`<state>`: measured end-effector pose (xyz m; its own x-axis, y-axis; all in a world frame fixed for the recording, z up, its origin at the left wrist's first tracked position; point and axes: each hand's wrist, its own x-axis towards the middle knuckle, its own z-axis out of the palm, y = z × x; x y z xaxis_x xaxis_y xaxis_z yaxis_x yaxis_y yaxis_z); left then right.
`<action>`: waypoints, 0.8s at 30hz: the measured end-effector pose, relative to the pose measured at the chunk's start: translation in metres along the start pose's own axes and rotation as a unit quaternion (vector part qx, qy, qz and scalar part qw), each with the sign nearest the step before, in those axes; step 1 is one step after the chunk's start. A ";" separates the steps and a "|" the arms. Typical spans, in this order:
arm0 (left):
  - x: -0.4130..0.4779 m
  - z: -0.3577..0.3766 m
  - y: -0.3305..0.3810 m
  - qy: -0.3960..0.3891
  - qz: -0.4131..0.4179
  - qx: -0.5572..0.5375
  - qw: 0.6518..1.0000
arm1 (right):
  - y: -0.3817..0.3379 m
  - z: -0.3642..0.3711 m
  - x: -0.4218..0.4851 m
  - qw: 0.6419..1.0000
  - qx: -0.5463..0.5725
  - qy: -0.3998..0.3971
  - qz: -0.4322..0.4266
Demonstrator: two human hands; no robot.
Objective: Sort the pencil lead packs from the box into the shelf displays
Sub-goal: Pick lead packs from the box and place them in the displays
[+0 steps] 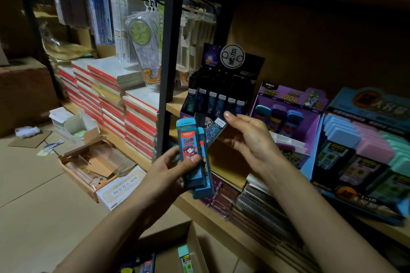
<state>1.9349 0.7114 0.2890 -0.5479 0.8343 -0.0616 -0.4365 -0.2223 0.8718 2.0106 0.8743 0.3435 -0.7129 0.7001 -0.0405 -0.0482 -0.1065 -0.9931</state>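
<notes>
My left hand [165, 173] grips a fanned bunch of blue pencil lead packs [190, 153], thumb pressed across the front one. Just to the right, my right hand [250, 139] pinches a dark starry lead pack [216, 132] by its upper end, in front of the black display [218, 95] full of similar dark packs on the shelf. The cardboard box [177, 248] sits low at the bottom edge and holds a mint pack [186, 259] and other coloured packs.
A purple display [286, 106] and a blue display of pastel cases [363, 146] stand to the right on the wooden shelf [224, 159]. Stacked red notebooks [115, 104], hanging rulers and open cartons on the floor lie to the left.
</notes>
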 end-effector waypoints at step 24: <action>0.009 -0.046 0.017 0.094 0.055 -0.001 0.994 | -0.022 0.028 0.117 0.892 -0.363 0.046 -0.264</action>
<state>1.8896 0.6916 0.2809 -0.7165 0.6954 -0.0555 -0.3676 -0.3087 0.8773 1.9087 0.9384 0.3640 -0.6624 0.5759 0.4791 0.1293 0.7178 -0.6841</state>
